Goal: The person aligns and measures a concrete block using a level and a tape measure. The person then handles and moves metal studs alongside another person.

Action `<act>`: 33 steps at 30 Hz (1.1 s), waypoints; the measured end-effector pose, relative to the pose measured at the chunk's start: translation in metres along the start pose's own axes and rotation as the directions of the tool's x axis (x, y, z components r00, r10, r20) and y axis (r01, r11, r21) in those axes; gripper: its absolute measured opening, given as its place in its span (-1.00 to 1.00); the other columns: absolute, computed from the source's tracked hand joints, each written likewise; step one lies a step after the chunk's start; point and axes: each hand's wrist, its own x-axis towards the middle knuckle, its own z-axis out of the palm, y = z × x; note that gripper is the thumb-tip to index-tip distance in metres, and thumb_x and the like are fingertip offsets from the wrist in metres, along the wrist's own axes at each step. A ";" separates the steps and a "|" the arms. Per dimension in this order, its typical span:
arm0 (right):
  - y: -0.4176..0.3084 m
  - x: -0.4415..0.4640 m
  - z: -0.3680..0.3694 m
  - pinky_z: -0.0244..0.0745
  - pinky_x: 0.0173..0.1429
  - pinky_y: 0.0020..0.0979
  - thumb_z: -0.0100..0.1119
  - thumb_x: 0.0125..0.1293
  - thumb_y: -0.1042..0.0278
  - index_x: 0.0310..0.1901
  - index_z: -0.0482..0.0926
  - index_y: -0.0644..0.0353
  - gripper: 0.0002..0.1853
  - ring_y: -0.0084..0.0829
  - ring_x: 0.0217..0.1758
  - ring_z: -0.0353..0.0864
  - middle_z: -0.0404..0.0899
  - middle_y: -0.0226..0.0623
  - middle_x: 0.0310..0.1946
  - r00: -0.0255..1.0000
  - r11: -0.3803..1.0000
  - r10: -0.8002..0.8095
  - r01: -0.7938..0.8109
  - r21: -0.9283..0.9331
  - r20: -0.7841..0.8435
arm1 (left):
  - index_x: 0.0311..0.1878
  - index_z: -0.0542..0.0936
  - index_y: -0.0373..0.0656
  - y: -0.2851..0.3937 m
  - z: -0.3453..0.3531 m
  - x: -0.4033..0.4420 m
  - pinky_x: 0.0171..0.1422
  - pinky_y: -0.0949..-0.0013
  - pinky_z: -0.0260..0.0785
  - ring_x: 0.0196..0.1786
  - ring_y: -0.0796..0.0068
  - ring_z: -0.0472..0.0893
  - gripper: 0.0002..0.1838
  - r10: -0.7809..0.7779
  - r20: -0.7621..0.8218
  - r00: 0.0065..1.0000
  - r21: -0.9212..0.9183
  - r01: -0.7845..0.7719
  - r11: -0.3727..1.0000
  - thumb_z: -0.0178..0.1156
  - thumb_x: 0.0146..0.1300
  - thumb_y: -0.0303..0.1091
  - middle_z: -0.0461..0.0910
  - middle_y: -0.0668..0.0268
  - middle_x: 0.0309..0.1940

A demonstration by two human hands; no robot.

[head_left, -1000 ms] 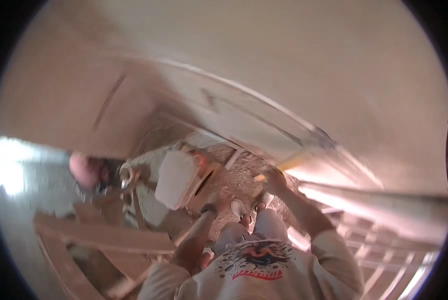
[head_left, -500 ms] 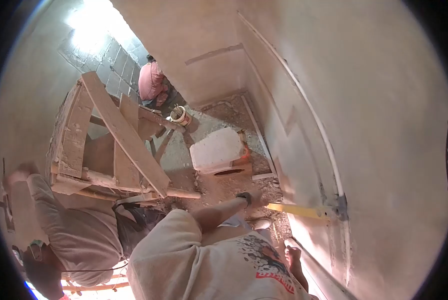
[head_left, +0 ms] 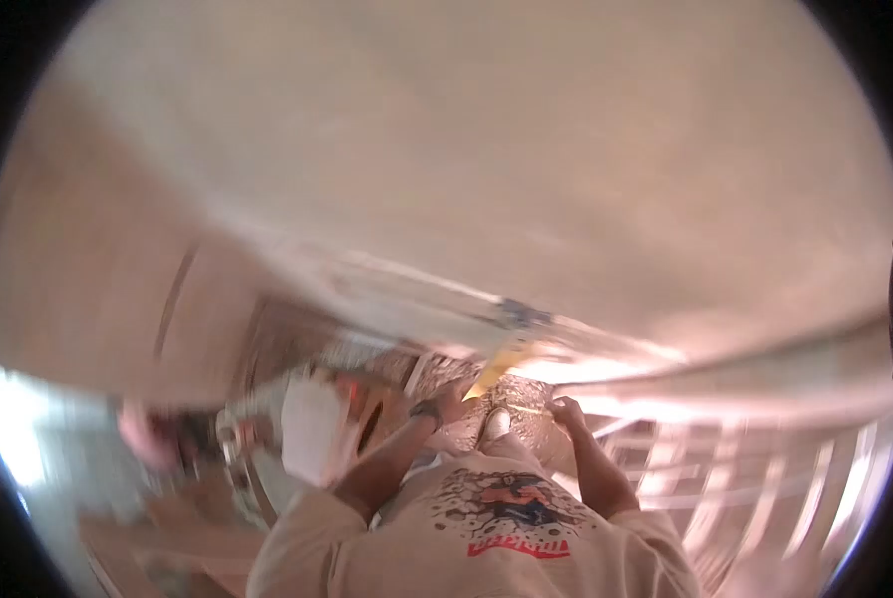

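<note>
Blurred by motion, my left hand [head_left: 450, 401], with a dark band at the wrist, is closed on the lower end of a flat yellow strip [head_left: 497, 367]. The strip slants up and right toward a dark joint [head_left: 522, 313] on the wall pipe; contact there cannot be made out. To the right, my right hand [head_left: 568, 412] is closed, and a thin yellowish line reaches it from the left. What it holds is too small to name.
A pale container [head_left: 313, 427] stands on the left, beside a box with a dark slot. Farther left are a blurred person in pink [head_left: 149, 435] and wooden boards [head_left: 167, 543]. The plastered wall [head_left: 526, 169] rises ahead; light slats [head_left: 711, 483] lie at right.
The view has swung back toward the wall, and the co-worker at lower left has left it. My right hand, hidden half a second ago, now shows. The yellow strip remains at my left hand.
</note>
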 end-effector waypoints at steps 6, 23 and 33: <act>0.032 -0.127 0.043 0.57 0.03 -0.13 0.25 0.19 -0.05 -0.02 0.68 0.14 -0.53 0.03 -0.04 0.67 0.69 -0.01 -0.15 0.901 0.900 0.428 -0.432 -0.057 -0.074 | 0.19 0.50 -0.28 -0.032 -0.026 -0.005 0.14 0.21 0.49 0.09 0.17 0.65 -0.35 0.180 0.206 0.962 0.127 -0.209 0.970 0.36 0.14 -0.02 0.62 -0.03 0.07; 0.048 -0.330 0.130 0.53 0.11 -0.15 0.23 0.14 -0.01 -0.10 0.69 0.18 -0.56 -0.08 0.00 0.66 0.68 0.01 -0.11 0.698 0.647 0.712 -0.606 0.462 -0.082 | 0.04 0.60 -0.22 -0.023 0.049 0.024 -0.10 0.29 0.54 -0.26 0.35 0.70 -0.60 0.422 0.652 0.630 0.150 -0.653 0.743 0.32 0.14 -0.29 0.72 0.18 -0.32; 0.172 -0.442 0.116 0.52 0.12 -0.14 0.22 0.18 0.01 -0.12 0.70 0.19 -0.58 -0.05 0.02 0.66 0.68 0.03 -0.13 0.565 0.491 0.817 -0.572 0.657 -0.120 | 0.09 0.58 -0.26 0.056 0.228 -0.015 -0.13 0.35 0.53 -0.29 0.45 0.68 -0.54 0.195 0.799 0.570 0.245 -0.603 0.759 0.36 0.14 -0.27 0.72 0.23 -0.33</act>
